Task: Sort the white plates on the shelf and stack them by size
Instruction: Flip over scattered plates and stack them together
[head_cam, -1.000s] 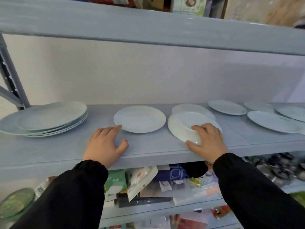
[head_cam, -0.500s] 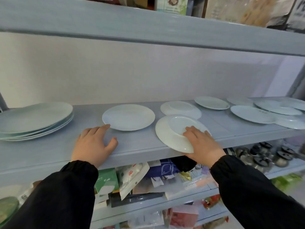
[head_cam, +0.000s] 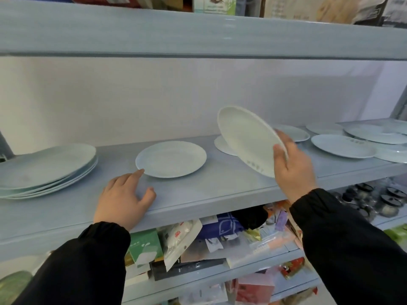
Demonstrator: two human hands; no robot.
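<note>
Change: plate (head_cam: pixel 246 139) lay flat at the shelf (head_cam: pixel 220 190) front half a second ago; now lifted clear and tilted steeply, centre-right of frame.
Right hand (head_cam: pixel 293 164): pinches the plate's right rim, thumb in front, fingers behind.
Left hand (head_cam: pixel 123 199): as before, flat on the shelf, fingers spread, holds nothing; index tip just at the mid plate (head_cam: pixel 171 159) rim.
Meaning: pick looks done; next is likely a carry to a same-size pile. Mid plate looks the closer match.
Others: stack (head_cam: pixel 46 168) of bigger plates at left; back plate (head_cam: pixel 222 146) partly hidden behind the lifted one; loose plates (head_cam: pixel 343 146) unsorted at right.
Materials: plates white, glossy, round, shallow; faint small print near the lifted plate's rim. Shelf pale blue-grey, matt.
</note>
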